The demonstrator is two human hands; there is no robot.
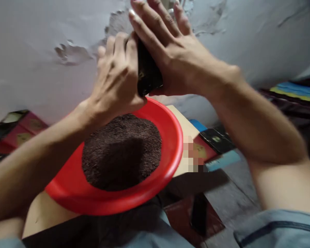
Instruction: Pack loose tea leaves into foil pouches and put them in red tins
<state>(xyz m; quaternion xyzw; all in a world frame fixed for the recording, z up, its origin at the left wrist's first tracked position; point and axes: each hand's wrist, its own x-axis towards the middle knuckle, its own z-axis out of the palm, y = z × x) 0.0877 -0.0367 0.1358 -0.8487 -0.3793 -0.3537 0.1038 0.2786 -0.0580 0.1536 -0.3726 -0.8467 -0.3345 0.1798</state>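
Above a red plastic basin [174, 137], my left hand [116, 72] grips a small black box [148, 70], its fingers bent over the left side. My right hand [173, 48] has its fingers stretched out and spread, with the palm against the box's right side. The box is tilted and its far end is hidden between the hands. A heap of dark brown, fine, dry loose material [124, 151] fills the basin's middle, partly in shadow.
The basin rests on a light wooden board [51, 213]. Red and black boxes lie at left [23, 131] and right [212, 143]. A peeling pale wall [54, 20] rises behind. Folded coloured cloth [297, 91] is at far right. Below, a dark phone-like slab [198, 213] lies on a reddish-brown surface.
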